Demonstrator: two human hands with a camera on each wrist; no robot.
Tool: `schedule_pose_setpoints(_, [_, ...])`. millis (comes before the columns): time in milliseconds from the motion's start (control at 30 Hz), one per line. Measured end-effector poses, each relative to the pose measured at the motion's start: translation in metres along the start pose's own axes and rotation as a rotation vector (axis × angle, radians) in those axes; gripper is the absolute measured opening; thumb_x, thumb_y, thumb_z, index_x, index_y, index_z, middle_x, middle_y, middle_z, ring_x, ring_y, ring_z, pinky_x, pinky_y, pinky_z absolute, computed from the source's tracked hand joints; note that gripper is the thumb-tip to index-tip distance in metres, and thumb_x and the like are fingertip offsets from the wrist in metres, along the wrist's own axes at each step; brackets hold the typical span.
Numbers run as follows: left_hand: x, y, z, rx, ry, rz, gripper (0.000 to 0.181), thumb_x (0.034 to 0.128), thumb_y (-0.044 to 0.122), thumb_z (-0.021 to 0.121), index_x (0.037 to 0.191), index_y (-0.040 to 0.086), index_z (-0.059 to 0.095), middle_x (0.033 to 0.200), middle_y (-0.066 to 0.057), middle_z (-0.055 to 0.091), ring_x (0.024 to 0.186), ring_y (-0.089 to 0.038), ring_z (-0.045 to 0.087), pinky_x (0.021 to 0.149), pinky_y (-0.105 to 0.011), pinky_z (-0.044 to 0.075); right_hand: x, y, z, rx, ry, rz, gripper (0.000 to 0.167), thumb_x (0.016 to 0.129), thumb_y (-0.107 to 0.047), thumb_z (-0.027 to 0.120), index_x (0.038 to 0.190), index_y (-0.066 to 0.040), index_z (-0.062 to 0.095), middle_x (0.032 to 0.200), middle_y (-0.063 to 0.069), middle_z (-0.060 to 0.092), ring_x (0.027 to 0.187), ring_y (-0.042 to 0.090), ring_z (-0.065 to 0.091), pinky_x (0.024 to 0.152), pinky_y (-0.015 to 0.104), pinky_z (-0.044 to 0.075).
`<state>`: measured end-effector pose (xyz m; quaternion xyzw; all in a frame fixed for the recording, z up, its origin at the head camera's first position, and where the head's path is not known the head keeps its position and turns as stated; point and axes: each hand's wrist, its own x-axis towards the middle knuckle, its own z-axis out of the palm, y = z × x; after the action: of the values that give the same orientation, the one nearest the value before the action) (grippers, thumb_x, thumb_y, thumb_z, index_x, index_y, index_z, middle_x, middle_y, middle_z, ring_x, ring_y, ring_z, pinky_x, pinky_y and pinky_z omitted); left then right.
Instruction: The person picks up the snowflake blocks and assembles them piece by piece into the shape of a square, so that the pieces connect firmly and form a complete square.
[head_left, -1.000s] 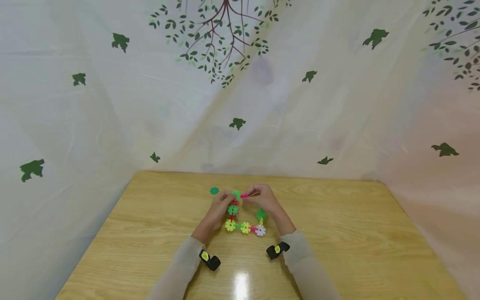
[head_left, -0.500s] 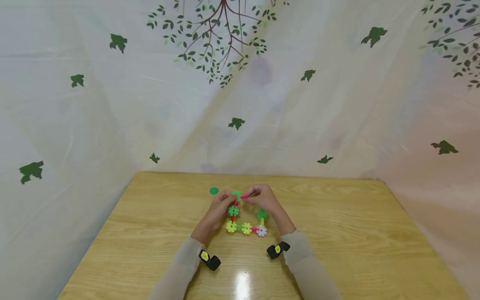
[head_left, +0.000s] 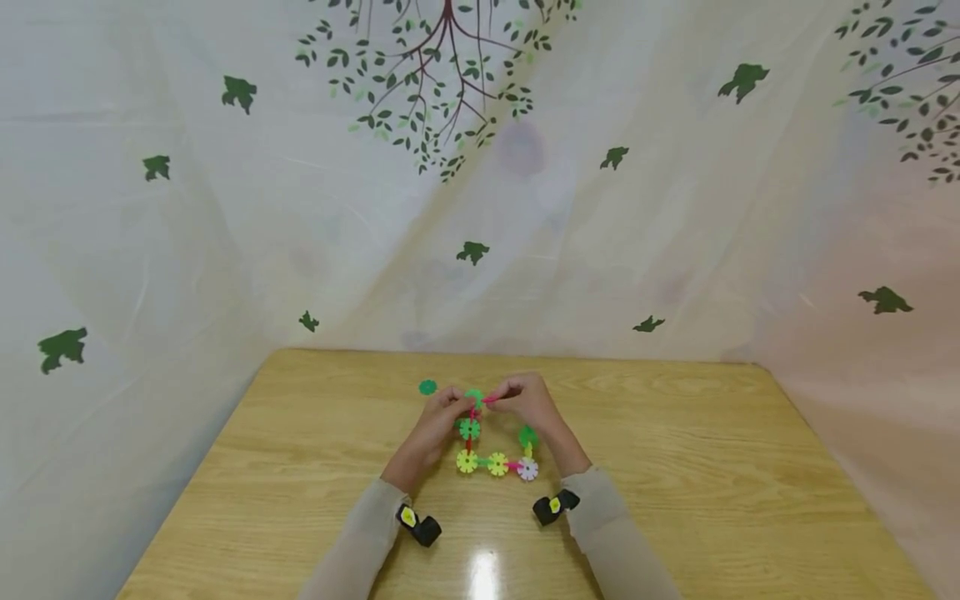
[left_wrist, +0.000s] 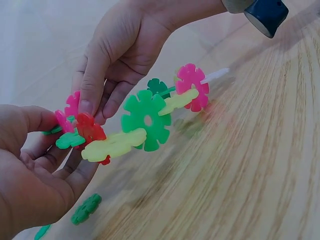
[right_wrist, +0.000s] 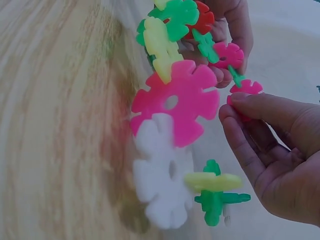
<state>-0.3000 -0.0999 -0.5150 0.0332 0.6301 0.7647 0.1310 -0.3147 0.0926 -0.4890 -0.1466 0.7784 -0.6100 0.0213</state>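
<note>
A chain of interlocking flower-shaped plastic discs hangs in a bent row, with a yellow disc (head_left: 467, 461) at its near left corner and a white disc (head_left: 528, 469) at the near right. At the far left part of the chain, my left hand (head_left: 433, 425) grips it between thumb and fingers. My right hand (head_left: 532, 406) pinches a pink disc (right_wrist: 249, 88) at the chain's end, where a green disc (right_wrist: 236, 76) joins it. A green disc (left_wrist: 146, 120) and a large pink disc (right_wrist: 175, 104) belong to the same chain. Fingers partly cover the held joints.
A loose green disc (head_left: 427, 387) lies on the wooden table (head_left: 697, 467) beyond my left hand. Behind the table hangs a pale cloth (head_left: 360, 233) printed with leaves and birds. Black wrist cameras sit on both sleeves.
The near side of the chain has swung slightly to the right. Both hands keep their grip almost in place, and the head view has shifted a little.
</note>
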Motion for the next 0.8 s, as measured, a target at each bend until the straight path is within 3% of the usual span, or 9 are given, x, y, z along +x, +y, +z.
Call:
schedule_pose_setpoints(167, [-0.0009, 0.0010, -0.0004, 0.020, -0.008, 0.019, 0.015, 0.1026, 0.012, 0.058, 0.088, 0.010, 0.055, 0.082, 0.003, 0.066, 0.078, -0.011, 0.064, 0.065, -0.020, 0.052, -0.0001, 0.0002, 0.0001, 0.037, 0.001, 0.007, 0.006, 0.083, 0.009, 0.076, 0.082, 0.013, 0.072, 0.080, 0.013, 0.073, 0.071, 0.010, 0.068, 0.068, 0.023, 0.059])
schedule_pose_setpoints(467, [-0.0001, -0.0009, 0.0026, -0.032, -0.014, 0.037, 0.016, 0.1035, 0.009, 0.056, 0.088, 0.009, 0.054, 0.078, 0.004, 0.067, 0.074, -0.010, 0.063, 0.065, -0.019, 0.052, -0.0004, 0.0007, -0.0003, 0.117, -0.015, 0.004, 0.009, 0.084, 0.009, 0.076, 0.086, 0.016, 0.071, 0.079, 0.010, 0.074, 0.071, 0.012, 0.069, 0.070, 0.025, 0.060])
schedule_pose_setpoints(633, [-0.0009, -0.0026, 0.0038, -0.058, -0.010, 0.048, 0.017, 0.1030, 0.008, 0.056, 0.086, 0.010, 0.054, 0.078, 0.004, 0.067, 0.075, -0.011, 0.062, 0.066, -0.019, 0.050, -0.0018, 0.0001, 0.0012, 0.112, -0.008, 0.017, 0.009, 0.083, 0.007, 0.078, 0.085, 0.015, 0.072, 0.081, 0.016, 0.074, 0.071, 0.013, 0.069, 0.071, 0.027, 0.060])
schedule_pose_setpoints(800, [0.0001, -0.0019, 0.0037, -0.056, -0.017, 0.060, 0.018, 0.1024, 0.007, 0.055, 0.085, 0.011, 0.054, 0.078, 0.004, 0.067, 0.077, -0.012, 0.062, 0.066, -0.019, 0.050, -0.0013, 0.0005, 0.0020, 0.101, 0.012, 0.037, 0.009, 0.082, 0.006, 0.079, 0.083, 0.012, 0.073, 0.078, 0.012, 0.074, 0.072, 0.013, 0.068, 0.071, 0.025, 0.058])
